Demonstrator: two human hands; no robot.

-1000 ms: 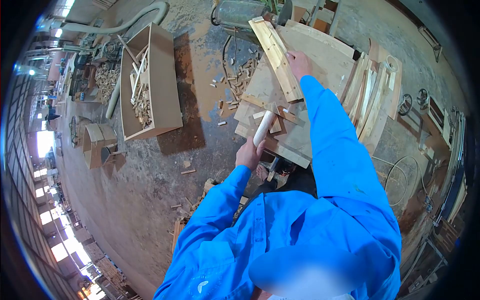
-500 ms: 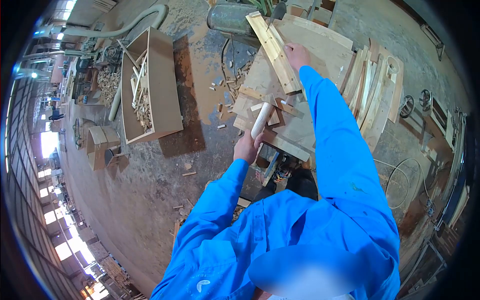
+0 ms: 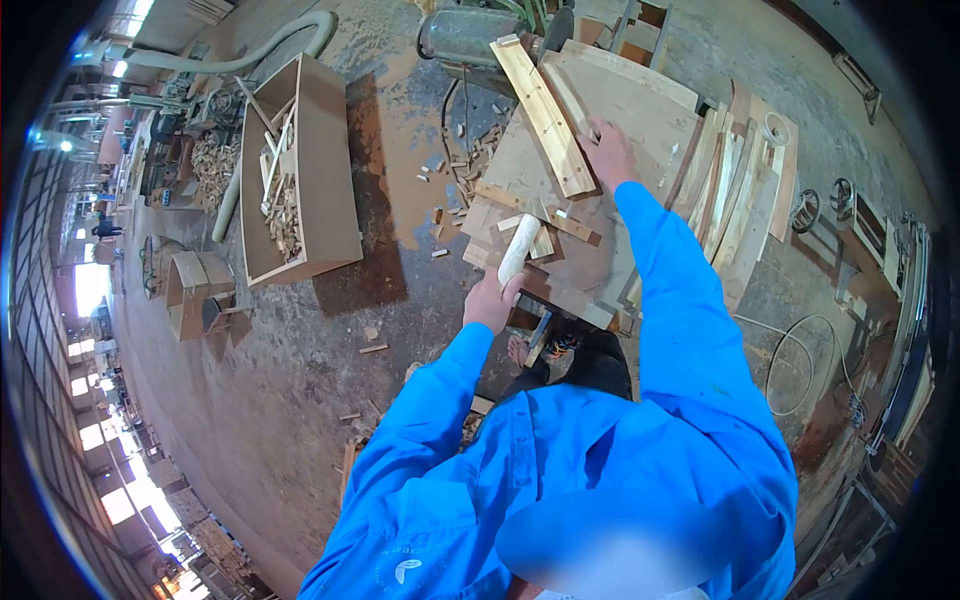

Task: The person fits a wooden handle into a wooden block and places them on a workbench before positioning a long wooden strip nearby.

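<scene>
My left hand (image 3: 487,303) is closed around the lower end of a pale, rounded wooden stick (image 3: 518,247), which points away from me over the near edge of the worktable (image 3: 640,115). Further out, my right hand (image 3: 609,157) has its fingers closed at the near end of a narrow wooden strip (image 3: 566,93). To the left of that strip lies a longer light plank (image 3: 541,112) with a row of dark spots along it. Between my hands, small crossed wood pieces (image 3: 572,226) rest on the tabletop.
Several long wooden strips (image 3: 735,185) lie along the table's right side. A large open box (image 3: 325,170) with wood offcuts stands on the floor at left. A dark green machine (image 3: 462,38) sits beyond the table. Offcuts are scattered on the floor; a hose (image 3: 790,335) loops at right.
My right hand has come nearer to me and slightly right, and the narrow strip now shows apart from the plank. The stick in my left hand has tilted and shifted slightly left.
</scene>
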